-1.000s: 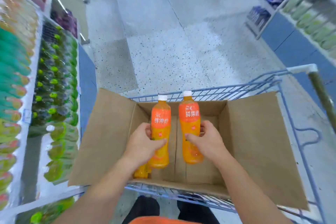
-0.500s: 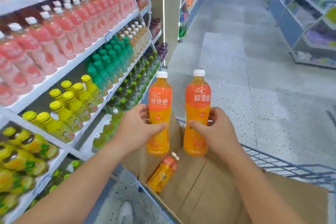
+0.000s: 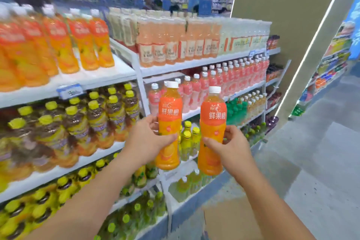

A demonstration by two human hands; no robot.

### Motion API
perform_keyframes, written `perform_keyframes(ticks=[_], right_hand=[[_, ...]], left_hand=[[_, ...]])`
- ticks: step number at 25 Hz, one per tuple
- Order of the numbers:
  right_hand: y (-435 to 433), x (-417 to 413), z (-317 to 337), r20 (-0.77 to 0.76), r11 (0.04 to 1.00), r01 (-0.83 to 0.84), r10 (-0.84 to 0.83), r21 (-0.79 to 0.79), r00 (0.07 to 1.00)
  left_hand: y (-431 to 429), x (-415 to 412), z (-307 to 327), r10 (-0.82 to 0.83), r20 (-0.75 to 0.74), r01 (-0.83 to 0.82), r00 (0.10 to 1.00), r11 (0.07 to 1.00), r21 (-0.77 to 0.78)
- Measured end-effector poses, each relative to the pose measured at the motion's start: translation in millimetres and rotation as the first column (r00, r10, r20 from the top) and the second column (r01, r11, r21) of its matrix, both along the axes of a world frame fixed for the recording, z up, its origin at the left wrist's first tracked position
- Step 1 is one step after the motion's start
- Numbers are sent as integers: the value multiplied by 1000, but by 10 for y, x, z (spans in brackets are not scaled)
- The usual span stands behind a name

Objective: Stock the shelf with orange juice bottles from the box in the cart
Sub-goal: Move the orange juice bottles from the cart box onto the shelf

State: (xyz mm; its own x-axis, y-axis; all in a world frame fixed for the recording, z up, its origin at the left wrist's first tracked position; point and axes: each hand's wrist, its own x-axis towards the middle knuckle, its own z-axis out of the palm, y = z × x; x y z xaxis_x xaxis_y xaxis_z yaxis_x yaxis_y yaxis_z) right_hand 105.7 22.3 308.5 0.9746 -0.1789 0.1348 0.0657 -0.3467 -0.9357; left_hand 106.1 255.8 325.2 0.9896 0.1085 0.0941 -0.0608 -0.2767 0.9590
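Bottles point(image 3: 169, 111) now up before shelf point(image 3: 109, 75); left hand point(image 3: 149, 140), right hand point(image 3: 232, 148) grip one each.

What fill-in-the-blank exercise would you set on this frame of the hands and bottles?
1. The left hand and the right hand each grip ____ bottle of orange juice.
2. The left bottle and the right bottle both have ____ caps.
3. The shelved orange bottles stand directly above brown bottles with ____ caps.
Missing words: one; white; yellow.
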Motion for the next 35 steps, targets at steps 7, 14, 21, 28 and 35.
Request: perform_keyframes(ticks=[7,14,21,28,35], right_hand=[[1860,867,442,139,965,-262,256,24,957],[3357,1436,712,225,902,-432,416,21,881],[3939,2066,911,281,834,-552,532,-8,799],[4062,2773,982,313,810,-587,552,22,773],[4177,3027,827,350,717,-694,633,71,690]], left_hand=[[1688,251,447,244,148,-254,958,966,49],[2856,461,816,410,277,-451,869,887,100],[3064,894,981,480,395,-550,784,831,81],[3013,1461,955,595,435,-678,675,734,47],[2981,1763,718,683,452,-788,574,610,80]])
